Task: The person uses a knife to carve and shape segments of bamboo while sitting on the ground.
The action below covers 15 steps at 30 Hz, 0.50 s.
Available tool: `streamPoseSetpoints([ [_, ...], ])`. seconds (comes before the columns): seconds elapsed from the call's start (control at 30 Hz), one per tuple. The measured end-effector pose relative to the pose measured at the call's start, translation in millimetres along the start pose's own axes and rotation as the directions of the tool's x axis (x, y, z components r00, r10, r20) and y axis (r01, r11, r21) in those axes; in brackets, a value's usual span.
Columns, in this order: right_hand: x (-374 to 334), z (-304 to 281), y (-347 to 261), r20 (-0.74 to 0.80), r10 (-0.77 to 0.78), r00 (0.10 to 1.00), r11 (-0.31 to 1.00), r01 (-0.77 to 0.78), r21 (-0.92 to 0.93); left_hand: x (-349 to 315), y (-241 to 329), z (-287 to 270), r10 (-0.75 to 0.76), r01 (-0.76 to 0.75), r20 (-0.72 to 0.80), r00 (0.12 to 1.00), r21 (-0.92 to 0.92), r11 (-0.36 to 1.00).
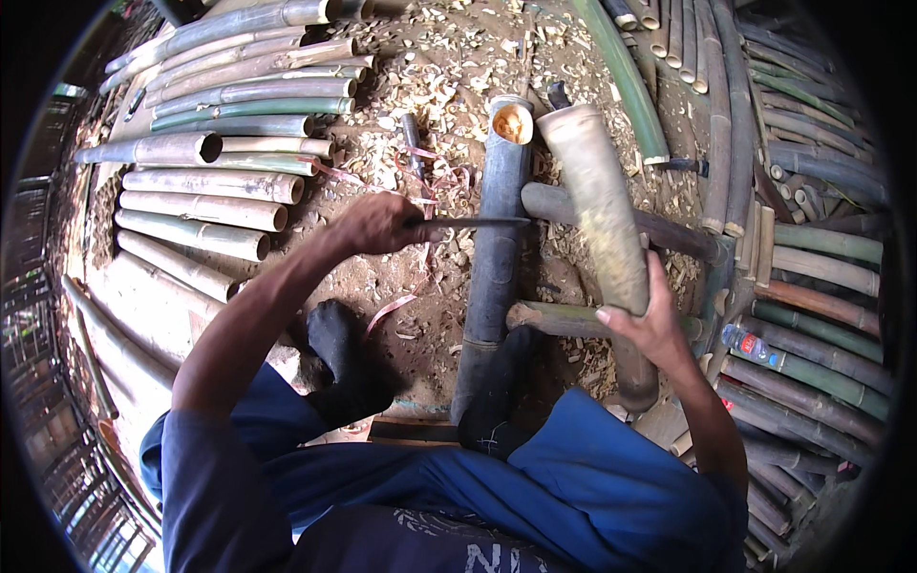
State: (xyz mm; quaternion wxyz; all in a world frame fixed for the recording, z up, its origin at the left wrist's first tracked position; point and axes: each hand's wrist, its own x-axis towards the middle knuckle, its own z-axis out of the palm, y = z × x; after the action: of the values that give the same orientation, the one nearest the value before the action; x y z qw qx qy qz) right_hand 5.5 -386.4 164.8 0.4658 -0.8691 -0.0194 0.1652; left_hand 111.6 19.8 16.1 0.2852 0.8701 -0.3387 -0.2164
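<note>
My left hand point(380, 222) is closed round the handle of a knife, which the fist mostly hides. The dark narrow knife blade point(470, 222) points right, over an upright-running dark bamboo pole point(497, 258) whose hollow end shows a pale, cut inside. On the right, my right hand point(652, 323) grips a thick bamboo section point(597, 181) around its lower part, thumb on the near side. The section slants, its far end leaning left. Its surface is pale and scraped yellowish in the middle. Blade and section are apart.
Cut bamboo tubes point(210, 186) lie in rows at the left, and more bamboo poles point(812, 363) are stacked at the right with a plastic bottle point(750, 345) on them. Bamboo crossbars point(564, 320) join the dark pole. Shavings point(430, 67) cover the ground; pink strips point(390, 310) lie about.
</note>
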Motion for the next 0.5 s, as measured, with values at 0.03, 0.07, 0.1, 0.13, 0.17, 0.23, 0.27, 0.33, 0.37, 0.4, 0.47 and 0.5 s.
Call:
streamPoseSetpoints([
  [0.03, 0.3, -1.3, 8.6, 0.001, 0.028, 1.0, 0.988, -0.028, 0.149, 11.3, -3.7, -7.1, -0.057, 0.056, 0.059, 0.997, 0.016, 0.998],
  [0.07, 0.2, -1.1, 7.6, 0.005, 0.111, 0.994, 0.965, -0.109, 0.239, 16.7, -8.2, -11.2, -0.122, 0.118, 0.117, 0.986, 0.035, 0.992],
  [0.1, -2.4, -0.7, 5.7, 0.014, 0.198, 0.98, 0.926, -0.192, 0.327, 20.0, -9.3, -14.4, -0.1, 0.099, 0.115, 0.988, 0.014, 0.995],
  [0.13, -5.5, -0.4, 4.9, 0.029, 0.283, 0.959, 0.871, -0.27, 0.41, 21.5, -8.9, -16.8, -0.077, 0.078, 0.111, 0.991, -0.007, 0.997],
  [0.17, -8.8, -1.2, 6.0, 0.033, 0.306, 0.952, 0.856, -0.29, 0.429, 21.0, -8.3, -17.2, -0.047, 0.048, 0.076, 0.996, -0.009, 0.999],
  [0.23, -10.8, -1.9, 0.8, 0.072, 0.35, 0.934, 0.847, -0.348, 0.402, 23.5, -16.7, -9.1, -0.063, 0.059, 0.09, 0.994, 0.039, 0.997],
  [0.27, -11.0, -2.5, -1.9, 0.092, 0.371, 0.924, 0.842, -0.376, 0.387, 22.3, -19.5, -3.8, -0.066, 0.062, 0.083, 0.994, 0.05, 0.997],
  [0.33, -13.8, -2.0, -4.5, 0.091, 0.357, 0.93, 0.856, -0.365, 0.367, 23.7, -16.7, -1.7, -0.093, 0.086, 0.131, 0.987, 0.057, 0.995],
  [0.37, -15.0, -1.0, -4.9, 0.092, 0.349, 0.933, 0.863, -0.358, 0.357, 23.8, -15.2, -0.8, -0.108, 0.1, 0.155, 0.982, 0.062, 0.993],
  [0.4, -15.9, 0.2, -5.1, 0.064, 0.305, 0.95, 0.897, -0.309, 0.317, 23.3, -15.4, 0.2, -0.082, 0.077, 0.134, 0.988, 0.045, 0.996],
  [0.47, -15.5, 2.7, -5.3, 0.017, 0.209, 0.978, 0.951, -0.207, 0.23, 21.2, -16.1, 2.0, -0.032, 0.031, 0.089, 0.995, 0.013, 0.999],
  [0.5, -13.6, 2.7, -10.1, 0.023, 0.163, 0.986, 0.967, -0.164, 0.197, 20.0, -8.8, -2.0, -0.112, 0.101, 0.133, 0.985, 0.088, 0.991],
])
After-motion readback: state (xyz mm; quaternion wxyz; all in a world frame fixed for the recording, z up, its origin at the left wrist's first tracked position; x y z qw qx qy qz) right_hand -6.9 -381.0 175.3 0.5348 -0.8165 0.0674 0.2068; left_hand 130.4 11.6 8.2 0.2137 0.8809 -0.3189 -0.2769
